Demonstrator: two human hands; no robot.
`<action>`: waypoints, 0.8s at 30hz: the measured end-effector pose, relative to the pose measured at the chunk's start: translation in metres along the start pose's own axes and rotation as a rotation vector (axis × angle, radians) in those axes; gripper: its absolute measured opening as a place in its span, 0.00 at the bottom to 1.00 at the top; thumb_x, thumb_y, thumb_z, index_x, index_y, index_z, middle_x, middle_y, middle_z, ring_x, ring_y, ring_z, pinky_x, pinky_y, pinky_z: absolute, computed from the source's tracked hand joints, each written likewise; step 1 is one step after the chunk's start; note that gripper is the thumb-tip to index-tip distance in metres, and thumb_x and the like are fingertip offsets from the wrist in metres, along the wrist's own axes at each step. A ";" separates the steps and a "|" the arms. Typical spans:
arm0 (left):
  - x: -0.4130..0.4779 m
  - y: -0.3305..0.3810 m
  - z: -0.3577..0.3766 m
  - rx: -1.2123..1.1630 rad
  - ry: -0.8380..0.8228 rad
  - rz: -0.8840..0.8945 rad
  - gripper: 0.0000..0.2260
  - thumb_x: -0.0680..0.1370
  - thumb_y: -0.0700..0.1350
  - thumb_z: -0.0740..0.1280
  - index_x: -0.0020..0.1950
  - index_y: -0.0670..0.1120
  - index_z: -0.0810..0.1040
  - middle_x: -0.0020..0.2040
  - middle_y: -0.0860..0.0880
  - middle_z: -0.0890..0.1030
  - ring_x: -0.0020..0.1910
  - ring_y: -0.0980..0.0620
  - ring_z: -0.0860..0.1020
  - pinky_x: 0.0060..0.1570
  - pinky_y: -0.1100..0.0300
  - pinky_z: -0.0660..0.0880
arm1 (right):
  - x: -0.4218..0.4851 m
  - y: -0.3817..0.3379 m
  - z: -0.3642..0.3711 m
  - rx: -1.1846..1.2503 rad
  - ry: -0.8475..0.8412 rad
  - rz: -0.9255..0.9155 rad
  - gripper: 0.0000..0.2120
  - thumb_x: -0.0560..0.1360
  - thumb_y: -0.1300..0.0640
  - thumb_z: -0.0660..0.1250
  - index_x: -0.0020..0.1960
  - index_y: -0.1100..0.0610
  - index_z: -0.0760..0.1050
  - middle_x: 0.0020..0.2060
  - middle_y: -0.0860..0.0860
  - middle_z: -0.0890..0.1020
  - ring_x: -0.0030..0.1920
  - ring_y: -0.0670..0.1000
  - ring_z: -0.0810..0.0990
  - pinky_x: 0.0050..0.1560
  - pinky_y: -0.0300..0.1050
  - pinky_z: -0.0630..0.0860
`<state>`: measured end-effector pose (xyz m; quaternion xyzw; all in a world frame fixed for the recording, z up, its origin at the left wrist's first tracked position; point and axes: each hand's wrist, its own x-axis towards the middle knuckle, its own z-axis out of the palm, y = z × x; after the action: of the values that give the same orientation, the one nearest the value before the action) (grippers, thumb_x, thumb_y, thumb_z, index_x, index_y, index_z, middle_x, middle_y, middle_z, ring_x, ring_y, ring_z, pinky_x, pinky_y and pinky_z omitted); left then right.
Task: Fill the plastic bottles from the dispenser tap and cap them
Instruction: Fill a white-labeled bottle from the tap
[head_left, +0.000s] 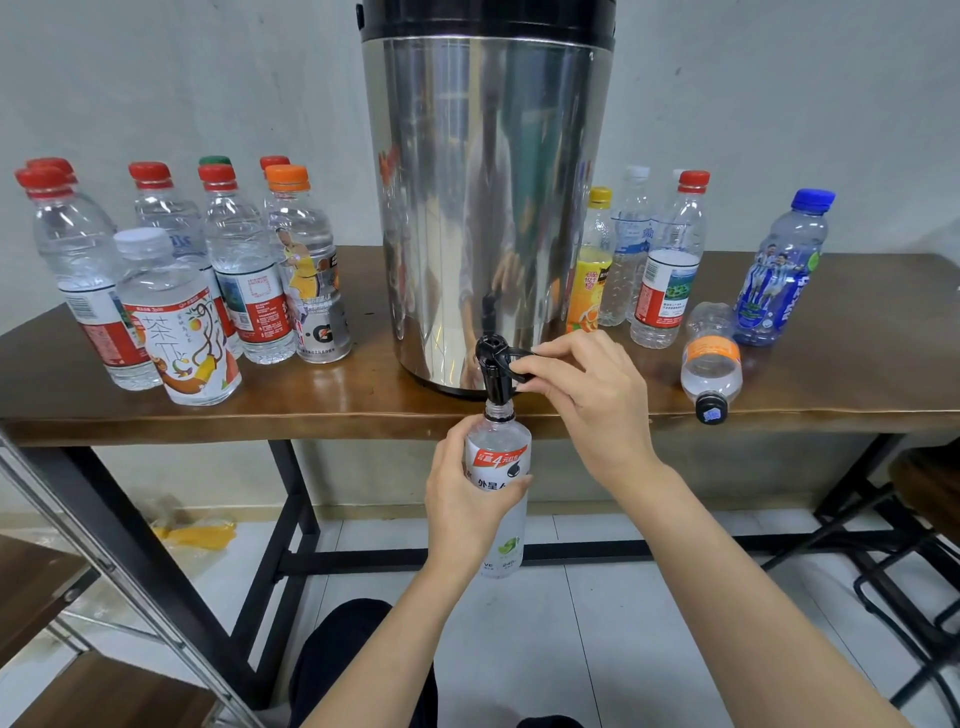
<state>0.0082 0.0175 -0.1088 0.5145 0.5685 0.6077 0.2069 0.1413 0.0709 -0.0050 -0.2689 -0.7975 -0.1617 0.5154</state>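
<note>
Left hand (462, 499) wrapped round uncapped bottle (501, 460), held upright | bottle mouth right under tap (496, 371) spout, just left of and below right hand (587, 384) | right hand pinching tap lever, above left hand | hands apart | dispenser (488, 208) behind both

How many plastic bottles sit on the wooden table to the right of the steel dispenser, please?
6, left to right: yellow-capped juice bottle, two clear white-capped bottles, red-capped clear bottle, orange-labelled bottle lying at the front edge, blue-capped blue bottle. More may be hidden.
</note>
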 end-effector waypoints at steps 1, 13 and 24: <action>0.000 0.000 0.000 -0.001 -0.001 0.001 0.33 0.65 0.44 0.82 0.64 0.59 0.70 0.60 0.57 0.77 0.59 0.55 0.77 0.55 0.60 0.78 | 0.001 0.001 0.000 -0.015 0.000 -0.015 0.11 0.76 0.52 0.66 0.50 0.56 0.85 0.42 0.53 0.82 0.44 0.53 0.77 0.45 0.45 0.71; 0.000 0.001 -0.002 0.013 0.001 -0.005 0.33 0.65 0.43 0.82 0.64 0.58 0.71 0.59 0.57 0.78 0.58 0.56 0.77 0.53 0.62 0.78 | 0.010 0.005 0.003 -0.068 0.093 -0.128 0.09 0.79 0.55 0.67 0.45 0.56 0.85 0.39 0.49 0.83 0.42 0.52 0.74 0.53 0.46 0.66; 0.000 -0.001 -0.005 0.013 -0.028 -0.034 0.33 0.66 0.44 0.82 0.67 0.55 0.71 0.61 0.56 0.77 0.59 0.55 0.77 0.55 0.62 0.79 | 0.081 -0.003 0.010 0.149 -0.270 0.085 0.11 0.75 0.45 0.66 0.45 0.48 0.85 0.37 0.41 0.81 0.44 0.48 0.70 0.48 0.47 0.67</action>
<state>0.0039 0.0158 -0.1086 0.5146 0.5782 0.5930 0.2220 0.1058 0.0947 0.0646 -0.2829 -0.8571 -0.0424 0.4285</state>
